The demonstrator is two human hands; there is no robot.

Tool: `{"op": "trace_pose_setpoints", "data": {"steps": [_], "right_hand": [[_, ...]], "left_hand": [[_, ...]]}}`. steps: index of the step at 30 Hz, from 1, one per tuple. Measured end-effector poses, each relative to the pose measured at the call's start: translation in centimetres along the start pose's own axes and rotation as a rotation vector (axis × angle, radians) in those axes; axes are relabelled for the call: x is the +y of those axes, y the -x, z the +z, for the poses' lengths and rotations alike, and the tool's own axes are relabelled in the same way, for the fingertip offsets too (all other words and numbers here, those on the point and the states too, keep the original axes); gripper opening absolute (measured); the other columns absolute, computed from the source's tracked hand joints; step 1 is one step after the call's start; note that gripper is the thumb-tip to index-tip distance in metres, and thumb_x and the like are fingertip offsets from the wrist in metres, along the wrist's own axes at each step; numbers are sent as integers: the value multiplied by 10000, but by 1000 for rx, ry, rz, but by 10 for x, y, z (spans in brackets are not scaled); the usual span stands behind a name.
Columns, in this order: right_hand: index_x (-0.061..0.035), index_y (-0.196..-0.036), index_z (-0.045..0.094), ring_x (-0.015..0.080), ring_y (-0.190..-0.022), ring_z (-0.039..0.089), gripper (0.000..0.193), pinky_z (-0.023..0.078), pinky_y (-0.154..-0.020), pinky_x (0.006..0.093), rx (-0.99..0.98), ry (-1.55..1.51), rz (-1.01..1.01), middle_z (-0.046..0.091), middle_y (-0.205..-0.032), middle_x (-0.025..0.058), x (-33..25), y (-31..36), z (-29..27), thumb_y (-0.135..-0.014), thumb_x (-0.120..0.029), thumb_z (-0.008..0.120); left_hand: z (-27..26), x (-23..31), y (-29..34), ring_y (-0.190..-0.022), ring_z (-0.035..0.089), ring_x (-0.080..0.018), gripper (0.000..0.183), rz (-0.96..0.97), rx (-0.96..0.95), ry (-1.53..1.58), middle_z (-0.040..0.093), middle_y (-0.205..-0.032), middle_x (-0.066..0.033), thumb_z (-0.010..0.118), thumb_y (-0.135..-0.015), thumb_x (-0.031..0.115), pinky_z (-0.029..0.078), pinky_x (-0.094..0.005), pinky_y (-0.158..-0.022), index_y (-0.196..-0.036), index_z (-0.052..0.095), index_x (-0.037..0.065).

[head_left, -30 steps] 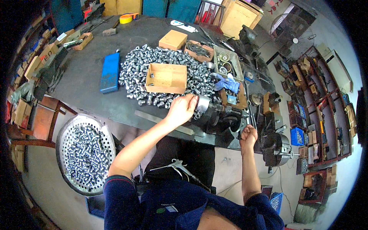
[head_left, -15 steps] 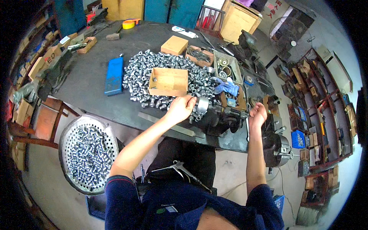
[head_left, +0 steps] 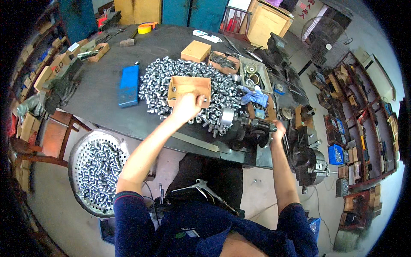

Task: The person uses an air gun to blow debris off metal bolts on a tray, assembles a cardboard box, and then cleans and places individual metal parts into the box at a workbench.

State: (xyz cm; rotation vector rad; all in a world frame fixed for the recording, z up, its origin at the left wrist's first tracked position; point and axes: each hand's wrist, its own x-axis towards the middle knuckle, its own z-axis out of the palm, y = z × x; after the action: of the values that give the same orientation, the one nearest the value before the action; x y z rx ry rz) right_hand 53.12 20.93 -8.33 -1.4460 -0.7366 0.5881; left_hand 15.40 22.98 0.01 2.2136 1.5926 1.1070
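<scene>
My left hand [head_left: 187, 107] is over the front wall of an open cardboard box [head_left: 177, 101]. Its fingers are curled, and a small metal part [head_left: 205, 100] shows at the fingertips. The box rests on a wide heap of shiny metal fittings [head_left: 160, 83]. My right hand [head_left: 278, 132] is closed at the right end of a dark bench-mounted device [head_left: 256, 133]; what its fingers grip is hidden. A silver cylindrical piece [head_left: 227, 116] sits at the device's left end, between my hands.
A perforated metal basin [head_left: 77, 165] of fittings stands at the left by a wooden chair [head_left: 55, 132]. On the dark table [head_left: 98, 90] lie a blue case [head_left: 128, 85], a closed carton [head_left: 195, 51], blue gloves [head_left: 254, 96] and a tray of rings [head_left: 261, 64]. An air gun [head_left: 199, 185] hangs near my lap.
My left hand has moved left from the silver cylindrical piece to the cardboard box. My right hand has come down and left to the device's right end.
</scene>
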Motion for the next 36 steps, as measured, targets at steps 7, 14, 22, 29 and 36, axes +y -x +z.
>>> {"op": "trace_pose_setpoints", "data": {"steps": [7, 14, 22, 29, 36], "right_hand": [[-27, -868, 544, 65, -502, 365, 154, 279, -422, 205, -70, -480, -64, 427, -621, -24, -71, 10, -7, -866, -154, 455], [-22, -890, 508, 54, -496, 294, 142, 232, -421, 183, -344, -594, -123, 389, -680, -9, -45, 72, -90, -886, -144, 436], [-6, -896, 530, 59, -484, 347, 152, 247, -393, 197, -228, -605, 173, 461, -656, -7, 33, 53, -72, -883, -139, 458], [1, -915, 506, 69, -483, 349, 137, 270, -411, 191, -293, -594, 221, 457, -677, 0, 32, 45, -77, -866, -111, 445], [2, -922, 515, 78, -483, 352, 168, 273, -423, 208, -361, -617, 150, 498, -697, 20, 33, 52, -79, -872, -149, 461]], "left_hand": [[4, -66, -40, -726, 601, -353, 272, 20, -124, -301, 610, -724, -196, 555, -799, 285, 472, -451, -666, -856, 619, 26], [-89, -33, 5, -770, 607, -326, 250, 21, -170, -174, 619, -791, -175, 564, -783, 270, 473, -425, -668, -882, 602, 43], [-171, -131, 214, -820, 612, -306, 241, -542, -552, -473, 629, -805, -158, 610, -722, 251, 482, -396, -748, -882, 633, 73], [-135, -132, 262, -734, 615, -309, 173, -540, -519, -587, 624, -737, -142, 642, -644, 201, 485, -403, -661, -776, 630, 89], [-131, -136, 275, -751, 616, -300, 214, -449, -532, -594, 631, -782, -127, 647, -627, 175, 491, -399, -652, -826, 634, 98]]}}
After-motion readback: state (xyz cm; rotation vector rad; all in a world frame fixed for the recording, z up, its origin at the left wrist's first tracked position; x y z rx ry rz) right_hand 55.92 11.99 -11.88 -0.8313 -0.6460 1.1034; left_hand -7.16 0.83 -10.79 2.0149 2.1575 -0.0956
